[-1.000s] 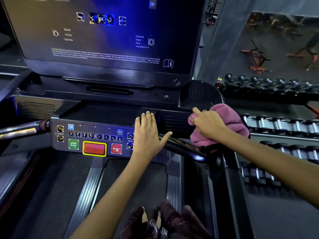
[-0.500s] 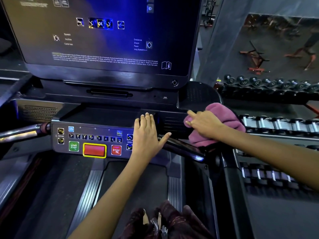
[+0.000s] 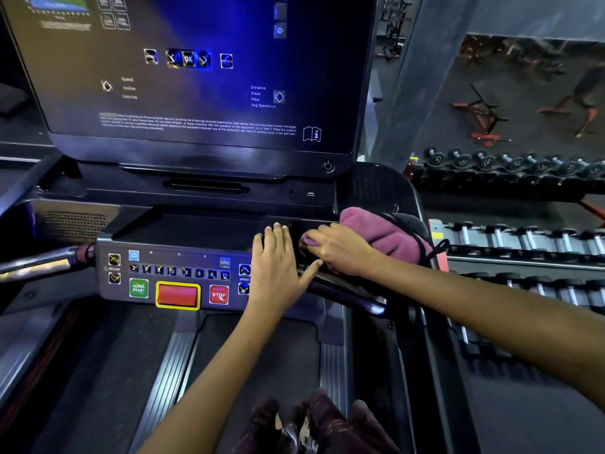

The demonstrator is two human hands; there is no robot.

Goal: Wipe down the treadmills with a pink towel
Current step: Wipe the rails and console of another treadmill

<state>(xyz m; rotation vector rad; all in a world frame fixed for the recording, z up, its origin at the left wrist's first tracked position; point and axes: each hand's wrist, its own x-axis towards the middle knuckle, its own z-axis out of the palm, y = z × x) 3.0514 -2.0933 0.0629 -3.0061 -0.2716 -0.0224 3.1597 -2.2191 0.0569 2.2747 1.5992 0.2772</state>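
Head view, looking down at the treadmill console. Left hand lies flat on the right end of the button panel, fingers straight and together, thumb spread out to the right, touching the black handlebar; this grip has hold of nothing. Right hand is on the pink towel, fingers curled over its left edge and pressing it against the dark console housing just right of the left hand; grip is closed around the bunched cloth. Towel is wadded up, its bulk behind and right of the right hand, sitting on the console's right shoulder below the speaker grille. The two hands are just beside each other, the left thumb tip close to the right wrist.

On the panel: green quick start button, red bar with yellow border, red stop button, a row of small number keys above. Big dark screen above, blue glow, small white text. Treadmill belt below between grey side rails. Dumbbell rack to the right, more dumbbells on the rack behind. Dark patterned clothing at the bottom edge.
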